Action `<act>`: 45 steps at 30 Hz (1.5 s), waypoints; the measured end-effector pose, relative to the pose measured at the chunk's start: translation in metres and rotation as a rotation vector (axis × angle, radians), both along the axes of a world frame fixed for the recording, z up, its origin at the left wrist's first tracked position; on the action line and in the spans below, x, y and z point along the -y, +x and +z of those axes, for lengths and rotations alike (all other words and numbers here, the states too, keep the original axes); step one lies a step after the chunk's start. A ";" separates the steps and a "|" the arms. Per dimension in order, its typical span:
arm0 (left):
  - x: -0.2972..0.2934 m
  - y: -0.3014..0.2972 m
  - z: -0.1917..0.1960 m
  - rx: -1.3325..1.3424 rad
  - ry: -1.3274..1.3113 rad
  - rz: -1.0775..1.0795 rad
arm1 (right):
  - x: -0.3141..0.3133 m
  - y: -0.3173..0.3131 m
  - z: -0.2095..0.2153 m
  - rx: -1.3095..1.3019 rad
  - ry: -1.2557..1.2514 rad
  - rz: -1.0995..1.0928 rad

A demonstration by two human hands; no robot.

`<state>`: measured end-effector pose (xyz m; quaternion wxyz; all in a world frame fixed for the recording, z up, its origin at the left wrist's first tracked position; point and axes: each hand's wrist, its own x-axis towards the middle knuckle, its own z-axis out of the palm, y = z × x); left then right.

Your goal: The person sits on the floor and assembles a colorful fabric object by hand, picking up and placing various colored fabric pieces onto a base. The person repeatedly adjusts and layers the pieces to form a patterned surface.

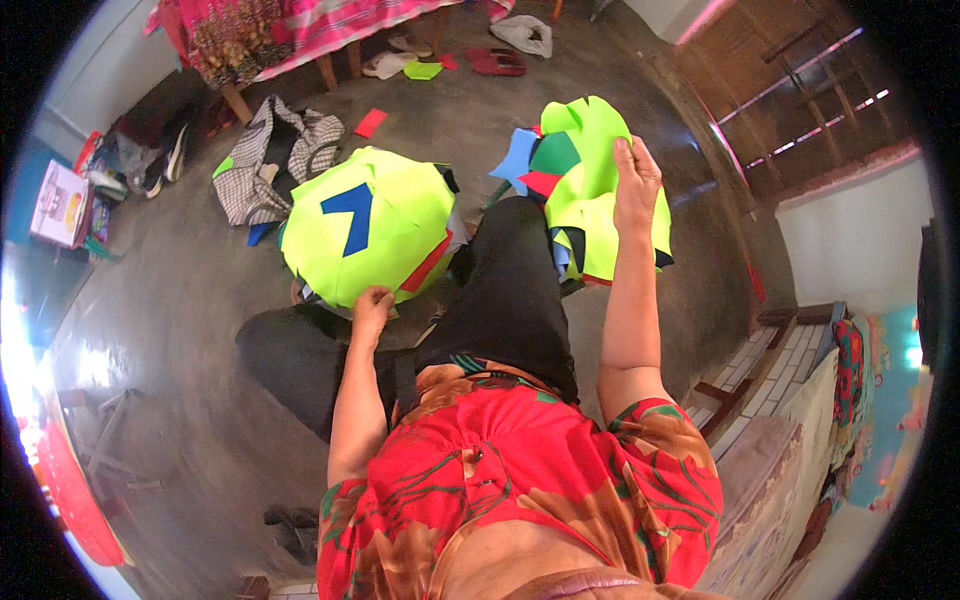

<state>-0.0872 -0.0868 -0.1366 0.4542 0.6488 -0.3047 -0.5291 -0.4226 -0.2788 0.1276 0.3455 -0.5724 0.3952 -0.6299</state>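
Note:
A rounded heap of neon yellow fabric (320, 200), with a blue angled scrap (350, 215) and a red strip (427, 262) on it, is in front of my bent left leg. My left hand (371, 312) is closed at its near edge, fingers pinched on the neon cloth. To the right, my raised right hand (637, 190) grips the upper edge of a neon yellow fabric piece (588, 200). Beside that piece are green (554, 155), red (538, 184) and light blue (514, 158) scraps. What lies beneath both heaps is mostly hidden.
A checked grey-white cloth (247, 190) lies left of the heap, and a red scrap (370, 123) lies on the floor (190, 330). A table with a pink cloth (340, 25) stands at the back. Shoes (172, 160) are at far left, a white bag (523, 36) at the back.

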 end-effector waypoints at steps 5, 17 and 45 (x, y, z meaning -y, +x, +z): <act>0.002 -0.009 0.044 -0.157 0.038 -0.138 | -0.038 0.053 -0.013 0.461 0.424 0.427; 0.004 -0.031 0.068 -1.079 -0.107 0.008 | -0.105 0.122 -0.141 0.539 1.010 0.914; 0.106 0.044 0.223 -0.560 -0.688 0.259 | -0.091 0.115 -0.154 0.540 1.106 0.760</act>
